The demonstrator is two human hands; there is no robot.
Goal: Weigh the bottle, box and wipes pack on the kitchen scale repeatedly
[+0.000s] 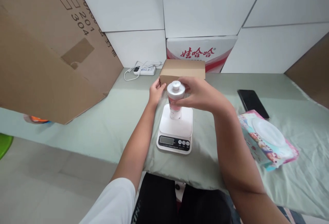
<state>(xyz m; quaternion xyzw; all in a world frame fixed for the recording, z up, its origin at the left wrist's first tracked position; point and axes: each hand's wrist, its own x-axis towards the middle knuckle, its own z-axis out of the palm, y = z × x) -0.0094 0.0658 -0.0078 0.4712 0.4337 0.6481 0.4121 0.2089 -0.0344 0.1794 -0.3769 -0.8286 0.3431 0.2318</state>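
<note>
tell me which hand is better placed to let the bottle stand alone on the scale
Right, most likely. The right hand already grips the white bottle, which stands on the scale. The left hand rests by the small cardboard box behind, off the bottle.

There is one view only, from a camera on the person's head. It looks forward and steeply down, close over the kitchen scale (175, 131) on the bed (102, 114), out to the white wall (133, 8) behind.
</note>
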